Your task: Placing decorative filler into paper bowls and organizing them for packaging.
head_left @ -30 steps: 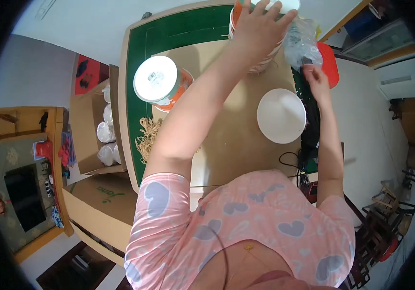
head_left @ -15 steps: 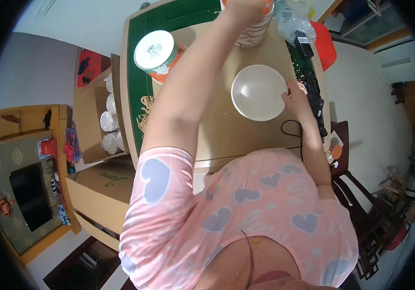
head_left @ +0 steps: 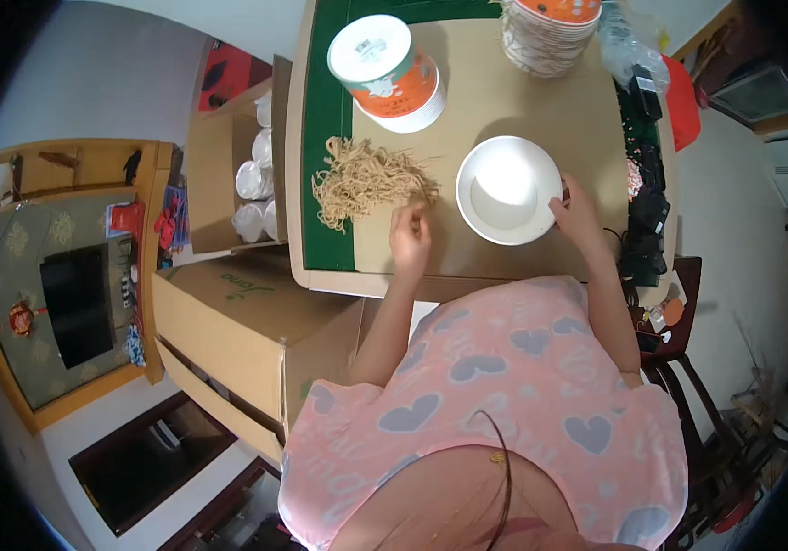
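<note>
A white paper tub (head_left: 509, 230) stands upright on the cardboard sheet, its mouth facing up and its inside bare. My right hand (head_left: 579, 219) grips its right rim, thumb at the edge. My left hand (head_left: 410, 241) is closed at the right end of a loose tangle of tan paper cords (head_left: 362, 184); its fingertips pinch strands there, partly hidden by the curled fingers. Beyond the tangle is a stack of orange and green printed tubs (head_left: 403, 87), upside down with a white base on top.
At the far right of the table stands another tub stack (head_left: 550, 46) hung with cord loops. Clear plastic bags (head_left: 631, 41) and black adapters (head_left: 647, 230) line the right edge. An open carton (head_left: 215, 174) of wrapped white tubs and a closed carton (head_left: 229, 303) stand left.
My left hand has come back from the far tub stack to the cord tangle near me. My right hand keeps its hold on the tub rim. The view has shifted.
</note>
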A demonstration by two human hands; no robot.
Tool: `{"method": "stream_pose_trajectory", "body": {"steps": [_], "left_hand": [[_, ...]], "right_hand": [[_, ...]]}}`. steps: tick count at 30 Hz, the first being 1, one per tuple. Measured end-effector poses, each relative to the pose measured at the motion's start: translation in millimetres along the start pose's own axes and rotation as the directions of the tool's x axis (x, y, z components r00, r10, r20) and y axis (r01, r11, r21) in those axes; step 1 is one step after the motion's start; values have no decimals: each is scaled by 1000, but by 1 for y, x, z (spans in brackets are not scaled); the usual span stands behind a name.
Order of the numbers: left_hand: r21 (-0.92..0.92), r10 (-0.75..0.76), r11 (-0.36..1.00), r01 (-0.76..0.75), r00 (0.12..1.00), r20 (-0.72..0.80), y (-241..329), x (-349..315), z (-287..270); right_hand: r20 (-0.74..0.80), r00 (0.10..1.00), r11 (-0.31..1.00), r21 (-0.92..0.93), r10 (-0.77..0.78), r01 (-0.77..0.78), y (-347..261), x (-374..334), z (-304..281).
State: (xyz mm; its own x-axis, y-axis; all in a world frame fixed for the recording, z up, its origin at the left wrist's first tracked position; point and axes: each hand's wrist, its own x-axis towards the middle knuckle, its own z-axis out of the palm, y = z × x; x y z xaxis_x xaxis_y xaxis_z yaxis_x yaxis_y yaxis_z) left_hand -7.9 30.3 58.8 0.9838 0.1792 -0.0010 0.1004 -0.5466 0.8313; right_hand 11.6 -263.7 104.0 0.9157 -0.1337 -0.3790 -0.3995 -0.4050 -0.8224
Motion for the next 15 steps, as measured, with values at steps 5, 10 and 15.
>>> {"method": "stream_pose_trajectory", "body": {"steps": [5, 10, 15], "left_hand": [[116, -36, 993, 39, 999, -27, -52, -15, -19], [212, -90, 971, 110, 991, -104, -71, 12, -18], [520, 25, 851, 67, 985, -169, -79, 33, -10]], "right_hand": [[34, 999, 1000, 12, 10, -10, -9, 2, 11], [-140, 987, 991, -118, -80, 63, -12, -3, 1], [-180, 978, 994, -58, -106, 97, -16, -15, -18]]}}
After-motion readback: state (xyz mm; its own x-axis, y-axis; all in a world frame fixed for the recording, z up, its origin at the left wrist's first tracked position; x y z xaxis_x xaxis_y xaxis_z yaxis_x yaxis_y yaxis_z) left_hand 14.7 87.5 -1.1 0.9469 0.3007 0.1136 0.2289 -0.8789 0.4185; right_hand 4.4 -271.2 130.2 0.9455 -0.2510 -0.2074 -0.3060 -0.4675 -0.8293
